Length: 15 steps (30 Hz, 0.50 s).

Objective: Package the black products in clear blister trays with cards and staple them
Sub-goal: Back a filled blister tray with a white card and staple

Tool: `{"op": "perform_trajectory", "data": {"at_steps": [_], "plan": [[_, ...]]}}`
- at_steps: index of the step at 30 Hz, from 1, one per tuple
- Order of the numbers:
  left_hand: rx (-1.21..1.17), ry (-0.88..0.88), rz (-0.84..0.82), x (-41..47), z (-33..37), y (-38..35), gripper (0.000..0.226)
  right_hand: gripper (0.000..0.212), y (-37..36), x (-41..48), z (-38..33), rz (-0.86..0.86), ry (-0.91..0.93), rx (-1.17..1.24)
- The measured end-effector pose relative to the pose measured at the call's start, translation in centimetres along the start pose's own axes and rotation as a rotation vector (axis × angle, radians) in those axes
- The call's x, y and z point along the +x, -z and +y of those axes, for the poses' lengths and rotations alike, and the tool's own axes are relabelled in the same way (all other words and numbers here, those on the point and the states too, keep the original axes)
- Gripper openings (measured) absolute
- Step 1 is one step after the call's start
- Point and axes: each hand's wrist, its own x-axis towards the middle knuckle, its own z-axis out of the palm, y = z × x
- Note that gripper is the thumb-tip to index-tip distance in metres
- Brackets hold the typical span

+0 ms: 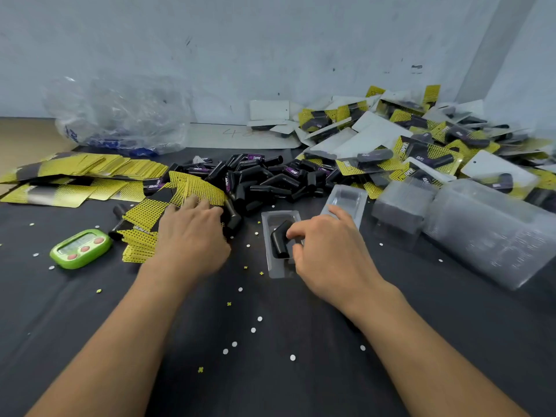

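Dark cloth covers the work surface, w/ small white and yellow paper bits scattered on it, and a pale scuffed wall stands behind. At the middle lies one clear blister tray, used as landmark. One black product sits in its cavity, tilted. The right hand is on the tray's right side, thumb and forefinger closed on the product. Left of the tray, the left hand lies flat w/ fingers spread on a fan of yellow cards. Behind the tray is the pile of loose black products. Right of the tray are stacked empty trays, and behind those, finished packs. Far left of the tray sits a green timer.
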Motion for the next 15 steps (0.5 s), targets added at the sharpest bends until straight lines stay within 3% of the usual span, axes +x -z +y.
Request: {"op": "perform_trajectory", "data": {"at_steps": [2, 4, 9, 12, 15], "plan": [[0.013, -0.046, -0.134, -0.1, -0.5, 0.0, 0.066, 0.029, 0.1, -0.2, 0.1, 0.003, -0.011, 0.036], [0.035, -0.071, -0.119, -0.2, -0.7, 0.3, 0.063, 0.029, 0.3, -0.5, 0.1, 0.007, -0.018, 0.062], [0.023, -0.064, -0.011, -0.8, -0.2, 1.3, 0.027, 0.023, 0.5, -0.8, 0.6, 0.050, -0.037, 0.128], [-0.034, -0.041, 0.311, -1.1, -0.5, 1.9, 0.028, 0.022, 1.1, -0.8, 0.5, 0.149, -0.064, 0.205], [-0.331, -0.047, 0.919, -1.8, 0.2, 2.3, 0.021, 0.019, 1.9, -0.8, 0.0, 0.251, -0.072, 0.330]]}}
